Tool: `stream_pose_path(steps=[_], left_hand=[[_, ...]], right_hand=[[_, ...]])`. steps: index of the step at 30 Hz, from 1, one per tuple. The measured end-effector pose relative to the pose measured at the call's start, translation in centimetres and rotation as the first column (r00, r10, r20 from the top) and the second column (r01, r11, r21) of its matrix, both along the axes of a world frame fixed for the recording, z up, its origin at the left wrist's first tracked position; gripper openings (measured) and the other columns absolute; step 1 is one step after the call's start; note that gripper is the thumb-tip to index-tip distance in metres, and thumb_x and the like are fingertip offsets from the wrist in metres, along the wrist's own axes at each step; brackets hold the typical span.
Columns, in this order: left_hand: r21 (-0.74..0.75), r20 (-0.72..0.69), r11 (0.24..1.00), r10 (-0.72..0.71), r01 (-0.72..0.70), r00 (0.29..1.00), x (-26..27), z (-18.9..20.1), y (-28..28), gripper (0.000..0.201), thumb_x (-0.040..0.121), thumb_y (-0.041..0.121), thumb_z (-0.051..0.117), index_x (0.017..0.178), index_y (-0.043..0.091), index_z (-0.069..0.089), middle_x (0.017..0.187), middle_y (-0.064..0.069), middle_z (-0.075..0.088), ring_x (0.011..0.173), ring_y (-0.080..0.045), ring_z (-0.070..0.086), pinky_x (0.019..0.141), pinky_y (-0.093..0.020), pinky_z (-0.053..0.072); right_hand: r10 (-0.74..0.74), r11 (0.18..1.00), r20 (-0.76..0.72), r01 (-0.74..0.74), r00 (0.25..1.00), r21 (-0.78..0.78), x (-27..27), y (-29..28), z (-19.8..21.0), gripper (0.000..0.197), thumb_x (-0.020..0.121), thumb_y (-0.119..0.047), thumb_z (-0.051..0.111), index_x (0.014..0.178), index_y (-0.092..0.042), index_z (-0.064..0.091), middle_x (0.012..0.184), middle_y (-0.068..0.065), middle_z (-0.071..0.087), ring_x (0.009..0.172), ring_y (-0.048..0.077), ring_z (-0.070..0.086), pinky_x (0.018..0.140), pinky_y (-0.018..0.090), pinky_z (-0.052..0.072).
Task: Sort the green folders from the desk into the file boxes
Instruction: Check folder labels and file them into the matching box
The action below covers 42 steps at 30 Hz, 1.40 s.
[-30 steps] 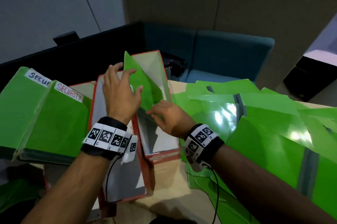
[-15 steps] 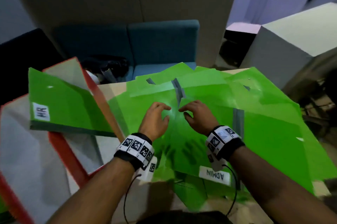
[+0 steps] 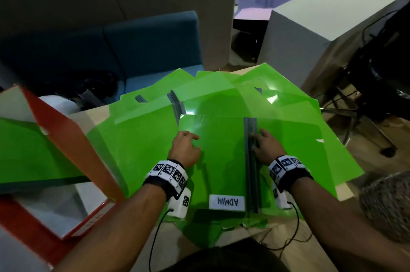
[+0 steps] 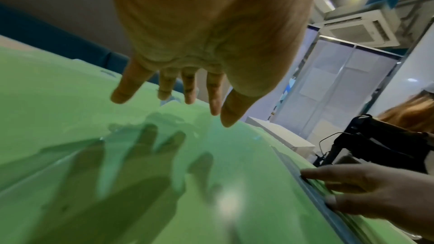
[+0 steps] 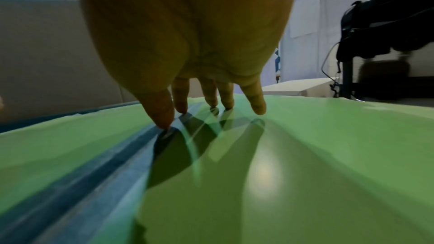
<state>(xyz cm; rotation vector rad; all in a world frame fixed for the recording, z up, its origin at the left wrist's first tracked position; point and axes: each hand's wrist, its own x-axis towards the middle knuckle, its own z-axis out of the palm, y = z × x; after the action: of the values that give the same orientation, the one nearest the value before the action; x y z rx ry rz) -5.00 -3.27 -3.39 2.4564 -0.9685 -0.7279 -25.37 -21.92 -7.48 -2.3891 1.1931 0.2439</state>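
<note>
Green ADMIN folder [image 3: 219, 161]: hands [image 3: 266, 149] at its grey spine edge.

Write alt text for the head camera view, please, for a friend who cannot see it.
Two bare hands reach over a spread pile of glossy green folders on a desk: the left hand over the top folder, labelled ADMIN, and the right hand with fingertips on that folder's grey spine. At the left, a red file box holds another green folder.
</note>
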Motion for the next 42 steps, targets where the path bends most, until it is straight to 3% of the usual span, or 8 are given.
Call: stream_pose_path(steps=[7, 11, 17, 21, 26, 30, 37, 42], left_hand=[[0.166, -0.074, 0.929, 0.346, -0.331, 0.935, 0.9, -2.2, 0.5, 0.071, 0.081, 0.028, 0.071, 0.14, 0.011, 0.036, 0.138, -0.017, 0.044, 0.122, -0.038, 0.05, 0.104, -0.042, 0.043], [0.147, -0.168, 0.902, 0.427, -0.406, 0.888, 2.3, -3.5, 1.1, 0.044, 0.09, 0.025, 0.062, 0.127, 0.003, 0.054, 0.121, -0.016, 0.063, 0.108, -0.037, 0.061, 0.094, -0.04, 0.05], [0.085, -0.193, 0.835, 0.549, -0.543, 0.813, 4.8, -3.8, 2.5, 0.044, 0.1, 0.015, 0.049, 0.136, -0.009, 0.045, 0.143, -0.024, 0.046, 0.132, -0.037, 0.043, 0.109, -0.038, 0.033], [0.056, -0.198, 0.765, 0.639, -0.642, 0.743, 5.9, -3.5, 4.0, 0.045, 0.101, 0.017, 0.047, 0.14, -0.006, 0.042, 0.146, -0.022, 0.042, 0.134, -0.038, 0.04, 0.11, -0.039, 0.031], [0.01, -0.31, 0.666, 0.711, -0.746, 0.631, 6.5, -4.3, 5.6, 0.024, 0.091, 0.015, 0.059, 0.11, 0.0, 0.063, 0.115, -0.02, 0.062, 0.102, -0.035, 0.058, 0.092, -0.035, 0.046], [-0.105, -0.484, 0.591, 0.673, -0.8, 0.56, 5.3, -4.5, 5.4, 0.053, 0.087, -0.006, 0.053, 0.138, 0.004, 0.041, 0.119, -0.013, 0.055, 0.097, -0.03, 0.057, 0.082, -0.037, 0.048], [-0.065, -0.671, 0.582, 0.576, -0.811, 0.467, 6.1, -5.2, 6.9, 0.049, 0.094, -0.012, 0.04, 0.135, 0.01, 0.051, 0.087, -0.001, 0.052, 0.068, -0.007, 0.039, 0.062, -0.022, 0.035], [-0.03, -0.729, 0.54, 0.564, -0.841, 0.388, 7.3, -4.6, 8.1, 0.049, 0.096, -0.006, 0.043, 0.14, 0.015, 0.048, 0.15, -0.009, 0.039, 0.117, -0.02, 0.051, 0.09, -0.029, 0.038]], right_hand=[[-0.134, 0.989, -0.088, 0.138, 0.987, 0.045, -2.3, -0.3, -1.2, 0.061, 0.093, -0.047, 0.051, 0.147, -0.039, 0.024, 0.161, 0.002, 0.002, 0.147, 0.026, 0.003, 0.11, 0.066, 0.02], [-0.043, 0.996, -0.093, 0.049, 0.995, 0.072, -1.9, -0.8, -1.0, 0.064, 0.092, -0.05, 0.051, 0.148, -0.038, 0.023, 0.161, 0.001, 0.0, 0.147, 0.026, 0.001, 0.11, 0.065, 0.014], [-0.009, 0.993, 0.109, -0.005, 0.994, 0.12, -2.3, -2.4, -0.7, 0.055, 0.094, -0.036, 0.056, 0.145, -0.023, 0.039, 0.16, 0.006, 0.012, 0.146, 0.026, 0.013, 0.117, 0.044, 0.019], [-0.178, 0.984, 0.026, 0.178, 0.984, 0.004, -4.7, -4.5, -1.3, 0.05, 0.091, -0.041, 0.058, 0.138, -0.029, 0.047, 0.156, 0.005, 0.024, 0.144, 0.026, 0.022, 0.111, 0.056, 0.027], [-0.359, 0.933, 0.011, 0.358, 0.933, 0.048, -8.1, -5.9, -1.8, 0.049, 0.091, -0.033, 0.06, 0.137, -0.024, 0.048, 0.152, 0.018, 0.028, 0.137, 0.037, 0.031, 0.109, 0.052, 0.033], [-0.338, 0.941, 0.027, 0.338, 0.941, -0.005, -8.1, -5.9, -1.4, 0.045, 0.086, -0.04, 0.066, 0.129, -0.032, 0.056, 0.15, 0.011, 0.035, 0.133, 0.039, 0.035, 0.106, 0.049, 0.032], [-0.373, 0.928, 0.352, 0.341, 0.858, 0.152, -7.9, -7.4, 0.6, 0.043, 0.087, 0.013, 0.047, 0.108, -0.016, 0.071, 0.134, 0.007, 0.057, 0.118, 0.028, 0.057, 0.092, 0.029, 0.047], [-0.484, 0.859, 0.429, 0.319, 0.763, 0.401, -9.5, -7.6, 0.2, 0.046, 0.085, 0.01, 0.054, 0.104, -0.029, 0.069, 0.113, 0.013, 0.068, 0.1, 0.035, 0.065, 0.084, 0.038, 0.051]])
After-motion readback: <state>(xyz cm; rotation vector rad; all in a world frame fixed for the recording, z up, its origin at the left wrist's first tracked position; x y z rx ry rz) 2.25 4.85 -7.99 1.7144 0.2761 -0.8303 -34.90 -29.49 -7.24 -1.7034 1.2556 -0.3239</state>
